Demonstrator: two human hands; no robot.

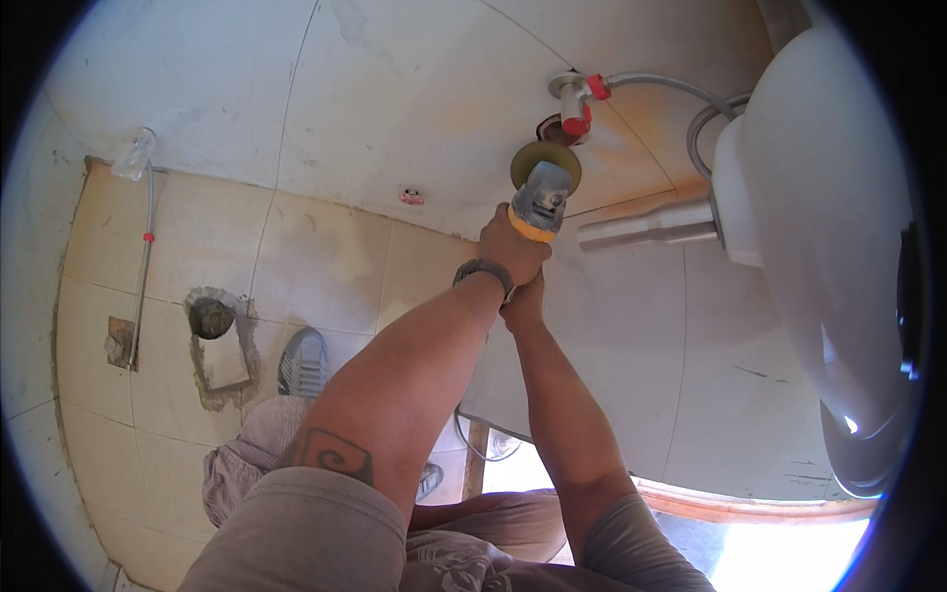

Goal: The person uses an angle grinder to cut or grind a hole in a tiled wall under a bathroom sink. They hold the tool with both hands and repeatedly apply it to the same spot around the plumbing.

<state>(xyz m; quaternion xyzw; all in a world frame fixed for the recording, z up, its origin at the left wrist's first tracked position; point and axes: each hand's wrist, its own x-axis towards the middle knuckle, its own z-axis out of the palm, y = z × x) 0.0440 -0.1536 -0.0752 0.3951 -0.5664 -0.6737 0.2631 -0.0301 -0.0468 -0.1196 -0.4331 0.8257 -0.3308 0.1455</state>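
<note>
In the head view, a person leans in with the yellow-and-grey grinder (541, 204) held near the tiled wall (395, 89). The left hand (510, 247), with a dark band (483, 272) at its wrist, is wrapped tightly around the grinder just behind its head. The right hand (525, 301) sits below, close against that wrist; I can't tell how its fingers close, as they're mostly hidden. The grinder's round disc (524, 166) points at a rough hole (544, 129) just above it; whether they touch, I can't make out. Above the grinder, too, is a valve (572, 104) with red parts, joined to a grey hose (671, 82). Right of the grinder are a metal pipe (651, 226) and a white sink (809, 197). Well to its lower left, a shoe (303, 363) rests near a floor hole (211, 318).
</note>
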